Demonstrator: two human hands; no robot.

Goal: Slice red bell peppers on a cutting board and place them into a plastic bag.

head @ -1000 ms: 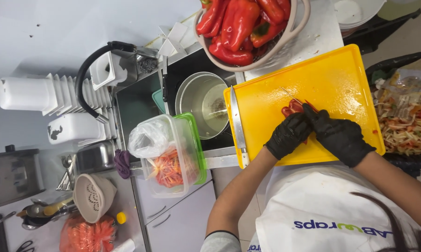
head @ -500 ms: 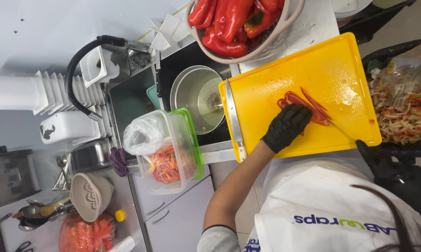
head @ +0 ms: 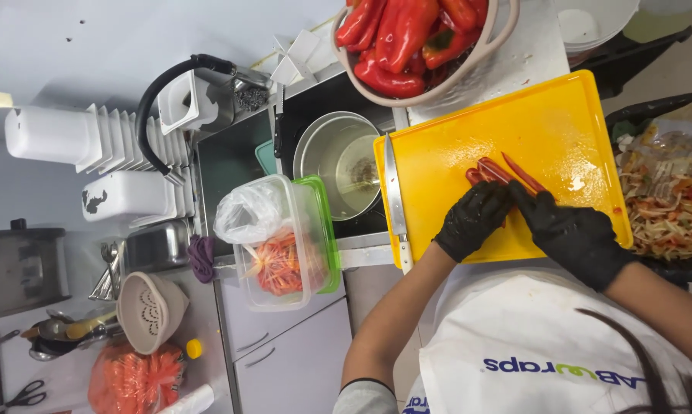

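Note:
Both my hands wear black gloves and meet over a few red pepper strips (head: 502,170) on a yellow cutting board (head: 560,115). My left hand (head: 472,220) curls over the strips' near ends. From the right, my right hand (head: 572,230) pinches the same strips with its fingertips. A long knife (head: 396,207) lies untouched along the board's left edge. Beyond the board stands a pale colander (head: 484,65) heaped with whole red peppers (head: 407,34).
Left of the board, a steel pot (head: 334,165) sits in the sink. A clear tub (head: 285,257) with a green lid holds pepper strips and a crumpled plastic bag. A dark bag of vegetable scraps (head: 668,199) lies to the right. White containers and utensils are at the far left.
Half a second ago my right hand was off the board at the lower right. It has come back onto the pepper strips beside my left hand, which stayed on them.

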